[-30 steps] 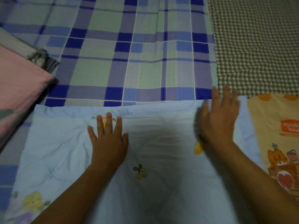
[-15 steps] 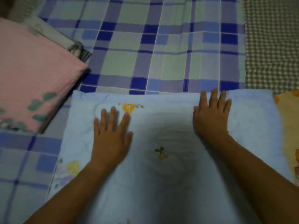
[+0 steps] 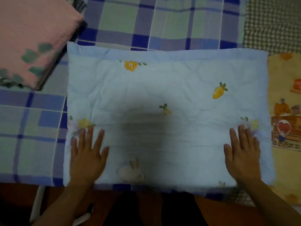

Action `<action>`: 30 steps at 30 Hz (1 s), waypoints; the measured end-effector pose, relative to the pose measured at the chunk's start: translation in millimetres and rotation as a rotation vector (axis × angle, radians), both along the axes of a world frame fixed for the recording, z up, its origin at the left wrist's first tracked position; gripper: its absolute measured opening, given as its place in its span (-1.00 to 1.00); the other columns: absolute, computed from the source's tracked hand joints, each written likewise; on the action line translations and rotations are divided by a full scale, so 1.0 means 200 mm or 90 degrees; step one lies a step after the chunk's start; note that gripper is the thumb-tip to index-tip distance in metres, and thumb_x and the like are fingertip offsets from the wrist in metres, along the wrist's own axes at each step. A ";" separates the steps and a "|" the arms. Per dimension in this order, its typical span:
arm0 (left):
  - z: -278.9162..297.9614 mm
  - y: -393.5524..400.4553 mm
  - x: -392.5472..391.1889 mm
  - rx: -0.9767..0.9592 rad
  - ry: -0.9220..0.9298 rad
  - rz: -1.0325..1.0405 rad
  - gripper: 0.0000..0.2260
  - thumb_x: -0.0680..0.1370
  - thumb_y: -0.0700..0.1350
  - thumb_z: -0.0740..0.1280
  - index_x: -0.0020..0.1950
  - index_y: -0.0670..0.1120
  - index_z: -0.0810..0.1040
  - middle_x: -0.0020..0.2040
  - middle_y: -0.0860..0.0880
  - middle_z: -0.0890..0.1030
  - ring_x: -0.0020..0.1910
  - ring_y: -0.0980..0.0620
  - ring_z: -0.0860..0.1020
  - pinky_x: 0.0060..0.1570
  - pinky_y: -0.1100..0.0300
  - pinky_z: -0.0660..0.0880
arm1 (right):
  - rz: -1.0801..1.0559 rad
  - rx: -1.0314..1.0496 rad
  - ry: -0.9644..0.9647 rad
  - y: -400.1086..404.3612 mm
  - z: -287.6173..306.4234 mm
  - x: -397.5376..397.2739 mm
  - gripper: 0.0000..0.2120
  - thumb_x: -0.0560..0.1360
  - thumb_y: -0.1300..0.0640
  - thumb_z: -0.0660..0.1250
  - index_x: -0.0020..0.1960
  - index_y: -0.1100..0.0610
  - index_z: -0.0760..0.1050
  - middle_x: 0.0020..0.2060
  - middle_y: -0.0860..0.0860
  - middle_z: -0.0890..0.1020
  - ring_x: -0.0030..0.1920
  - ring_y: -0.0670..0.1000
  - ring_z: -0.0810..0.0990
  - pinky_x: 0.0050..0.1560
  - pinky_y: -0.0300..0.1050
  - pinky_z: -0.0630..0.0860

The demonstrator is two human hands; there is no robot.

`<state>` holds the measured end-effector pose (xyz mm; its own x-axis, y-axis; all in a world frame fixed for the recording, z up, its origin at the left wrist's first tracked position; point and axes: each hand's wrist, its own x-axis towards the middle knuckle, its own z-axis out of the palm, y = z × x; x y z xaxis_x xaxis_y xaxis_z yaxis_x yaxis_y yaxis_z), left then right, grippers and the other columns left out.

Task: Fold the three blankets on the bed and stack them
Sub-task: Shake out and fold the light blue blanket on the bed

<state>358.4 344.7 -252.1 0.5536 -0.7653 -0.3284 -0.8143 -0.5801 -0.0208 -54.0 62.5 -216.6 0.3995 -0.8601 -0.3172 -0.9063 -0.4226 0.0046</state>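
Note:
A light blue quilted blanket (image 3: 162, 82) with carrot, flower and rabbit prints lies folded into a rectangle on the bed, its near edge at the bed's edge. My left hand (image 3: 87, 155) rests flat on its near left part, fingers straight and spread. My right hand (image 3: 242, 154) lies flat on its near right part in the same way. A pink folded blanket (image 3: 32, 35) with green leaf prints sits at the upper left. A yellow-orange cartoon-print blanket (image 3: 286, 101) lies flat at the right, partly under the blue one's edge.
The bed is covered by a blue, purple and green plaid sheet (image 3: 162, 22). A brown checked cloth (image 3: 273, 23) lies at the upper right. My legs and the floor show below the bed's edge, with a white object (image 3: 81, 217) near my left arm.
Both hands have slid from the blanket's far edge toward me and outward to its near corners. The view has tilted down, showing the whole folded blanket and the bed's edge.

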 end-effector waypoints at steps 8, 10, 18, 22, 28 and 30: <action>0.25 -0.31 -0.36 -0.135 0.042 -0.039 -0.42 0.60 0.02 0.12 0.62 -0.02 0.15 0.62 -0.22 0.05 0.60 -0.29 0.00 0.49 -0.33 0.03 | -0.014 -0.127 -0.110 0.28 0.19 0.58 -0.47 0.61 -0.02 0.13 0.54 0.12 0.26 0.56 0.23 0.16 0.57 0.29 0.02 0.52 0.30 -0.02; 0.25 -0.59 -0.57 -0.209 0.105 -0.155 -0.48 0.63 0.02 0.14 0.61 0.03 0.20 0.62 -0.17 0.10 0.60 -0.25 0.01 0.49 -0.30 0.05 | 0.084 -0.071 -0.145 0.34 0.14 0.85 -0.49 0.65 -0.03 0.09 0.57 0.05 0.20 0.59 0.16 0.11 0.59 0.24 -0.06 0.54 0.24 -0.07; -0.20 -0.66 0.38 -0.071 -0.020 -0.027 -0.40 0.65 0.28 -0.12 0.64 0.05 0.06 0.64 -0.16 -0.01 0.61 -0.23 -0.05 0.53 -0.28 -0.04 | -0.054 -0.123 0.039 -0.63 -0.17 0.33 -0.31 0.63 -0.27 -0.23 0.59 0.12 0.13 0.57 0.22 0.15 0.53 0.35 0.13 0.46 0.39 0.10; -0.05 -0.68 0.47 -0.059 -0.066 0.092 -0.40 0.64 0.29 -0.17 0.64 0.08 -0.10 0.65 -0.12 -0.11 0.61 -0.19 -0.17 0.51 -0.33 -0.16 | -0.146 -0.155 -0.018 -0.69 -0.05 0.48 -0.37 0.63 -0.17 -0.16 0.59 0.15 0.09 0.58 0.25 0.06 0.57 0.32 -0.02 0.50 0.39 -0.05; -0.06 -1.25 0.44 -0.095 -0.064 -0.047 -0.41 0.62 0.33 -0.25 0.62 0.17 -0.20 0.64 -0.07 -0.20 0.59 -0.17 -0.28 0.52 -0.29 -0.20 | 0.121 -0.103 -0.044 -0.63 -0.15 1.21 -0.38 0.64 -0.27 -0.24 0.61 -0.05 -0.22 0.61 0.07 -0.20 0.58 0.15 -0.30 0.55 0.20 -0.27; -0.16 -1.25 0.60 -0.052 -0.047 0.068 -0.38 0.57 0.38 -0.30 0.61 0.21 -0.22 0.65 -0.03 -0.18 0.61 -0.15 -0.23 0.50 -0.32 -0.19 | 0.068 -0.108 0.006 -0.83 -0.21 1.14 -0.34 0.60 -0.32 -0.34 0.61 -0.05 -0.24 0.61 0.08 -0.18 0.59 0.16 -0.25 0.55 0.24 -0.25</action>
<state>478.8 93.9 -284.2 0.6531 -0.7238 -0.2227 -0.7462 -0.6652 -0.0267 174.0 -103.1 -258.7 0.4884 -0.8547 -0.1759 -0.8563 -0.5083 0.0919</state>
